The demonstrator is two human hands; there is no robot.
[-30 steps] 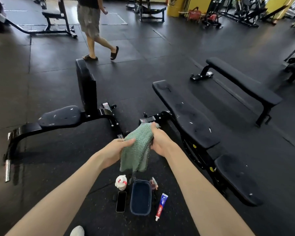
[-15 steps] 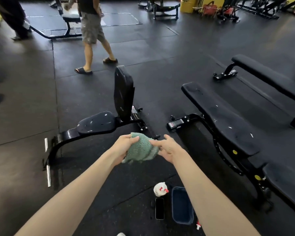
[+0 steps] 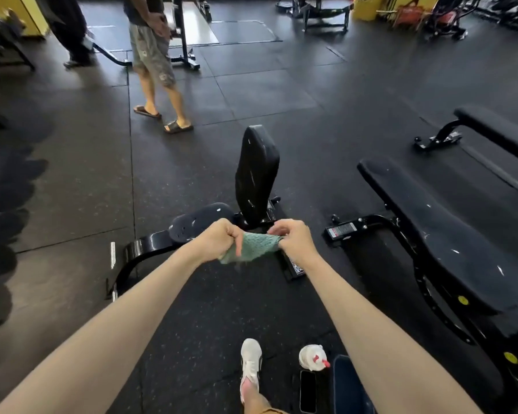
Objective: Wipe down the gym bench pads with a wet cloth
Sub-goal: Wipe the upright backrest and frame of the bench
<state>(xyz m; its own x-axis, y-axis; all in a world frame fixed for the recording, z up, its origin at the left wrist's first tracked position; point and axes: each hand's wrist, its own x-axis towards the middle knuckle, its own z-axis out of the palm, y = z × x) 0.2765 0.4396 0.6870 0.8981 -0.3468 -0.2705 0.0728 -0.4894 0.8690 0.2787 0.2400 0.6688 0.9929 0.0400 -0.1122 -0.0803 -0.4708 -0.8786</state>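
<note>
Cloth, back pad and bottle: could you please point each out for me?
cloth [image 3: 257,247], head view, middle of the green fabric
back pad [image 3: 256,174], head view, middle of its upright face
bottle [image 3: 311,357], head view, white body

Knobbly green cloth [image 3: 253,248]; glossy black bench pads [image 3: 256,171]; speckled matt floor [image 3: 72,189].

Dark speckled rubber tile floor [image 3: 251,94], seams visible. Yellow wall panel [image 3: 33,16] far left. Black steel weight machine [image 3: 323,13] at back. Pale glare patch [image 3: 199,25] nearby.
</note>
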